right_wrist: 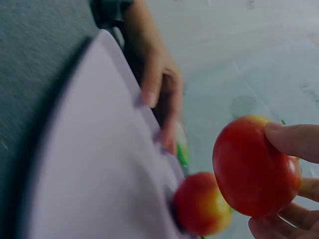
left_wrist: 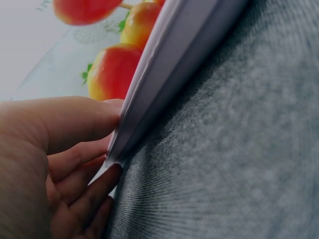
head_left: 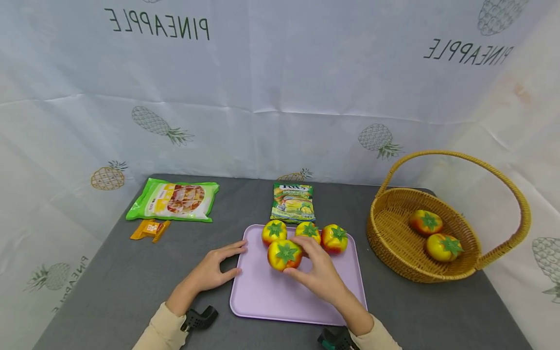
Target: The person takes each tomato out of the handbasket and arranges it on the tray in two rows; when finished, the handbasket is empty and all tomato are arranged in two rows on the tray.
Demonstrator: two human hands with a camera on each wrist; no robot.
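My right hand [head_left: 321,274] grips a yellow-and-red persimmon [head_left: 284,255] with a green leafy top, thumb and fingers on its sides. In the right wrist view, the held persimmon [right_wrist: 251,167] shows its smooth red underside, above the tray. My left hand [head_left: 214,267] touches the left rim of the lilac tray [head_left: 258,296] with thumb and fingertips. The left wrist view shows these fingers [left_wrist: 82,124] right at the rim. Along the tray's far side sit a left persimmon [head_left: 274,232], a middle one [head_left: 307,230] and a right one [head_left: 334,238].
At the right stands a wicker basket [head_left: 393,262] with a tall handle, two persimmons [head_left: 444,247] inside. Behind the tray lies a green FOX'S candy bag [head_left: 293,203]. A green-and-white food packet [head_left: 175,200] and a small orange wrapped snack [head_left: 150,230] lie at the far left.
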